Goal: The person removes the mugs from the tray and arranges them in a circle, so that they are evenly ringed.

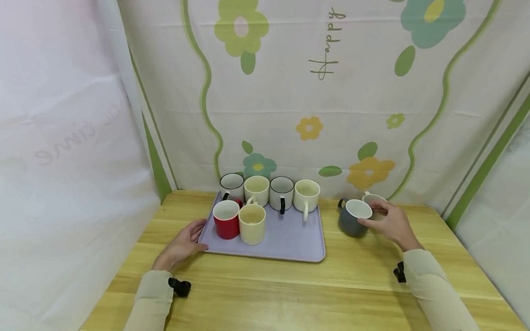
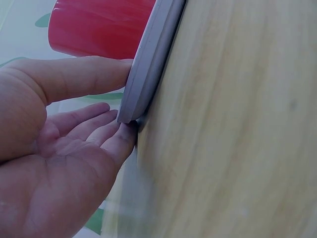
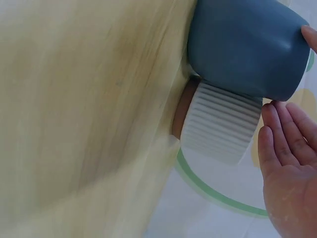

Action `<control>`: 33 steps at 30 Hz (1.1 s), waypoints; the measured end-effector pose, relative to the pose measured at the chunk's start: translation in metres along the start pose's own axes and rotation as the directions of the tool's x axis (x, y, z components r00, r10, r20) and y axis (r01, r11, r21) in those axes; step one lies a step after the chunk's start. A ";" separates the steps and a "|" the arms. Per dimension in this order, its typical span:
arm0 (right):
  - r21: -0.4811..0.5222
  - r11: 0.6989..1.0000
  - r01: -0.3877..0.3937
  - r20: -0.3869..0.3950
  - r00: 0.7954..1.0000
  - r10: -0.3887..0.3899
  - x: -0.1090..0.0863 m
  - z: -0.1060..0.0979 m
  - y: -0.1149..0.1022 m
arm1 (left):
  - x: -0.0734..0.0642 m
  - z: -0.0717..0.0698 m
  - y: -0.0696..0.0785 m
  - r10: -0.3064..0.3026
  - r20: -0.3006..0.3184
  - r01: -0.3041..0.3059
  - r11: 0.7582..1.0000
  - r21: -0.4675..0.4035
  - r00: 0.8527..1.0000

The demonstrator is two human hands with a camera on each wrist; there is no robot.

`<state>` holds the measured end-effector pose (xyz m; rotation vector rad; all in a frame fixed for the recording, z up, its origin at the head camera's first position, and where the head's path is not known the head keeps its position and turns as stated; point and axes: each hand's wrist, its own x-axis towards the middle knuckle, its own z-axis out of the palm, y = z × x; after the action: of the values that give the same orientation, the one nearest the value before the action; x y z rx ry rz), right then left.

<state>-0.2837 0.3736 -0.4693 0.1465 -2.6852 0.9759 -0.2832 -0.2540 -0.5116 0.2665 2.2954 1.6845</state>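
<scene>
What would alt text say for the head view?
A person's right hand touches a dark gray mug on a wooden table beside a partly hidden mug. The left hand pinches a lavender tray holding one red mug, three cream mugs and two black-rimmed white mugs.

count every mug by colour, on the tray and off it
Cream mugs: 3
White black-rimmed mugs: 2
Red mug: 1
Blue-grey mug: 1
White ribbed mug with brown base: 1
Total: 8
</scene>
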 end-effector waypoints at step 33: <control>0.308 0.933 0.188 0.217 0.941 -0.261 0.020 0.123 -0.176 | 0.002 0.000 0.000 -0.013 -0.007 0.013 1.000 -0.012 1.000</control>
<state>-0.2978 0.1598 -0.4460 0.6696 -2.6502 1.3395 -0.2845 -0.2532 -0.5123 0.2424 2.2870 1.6946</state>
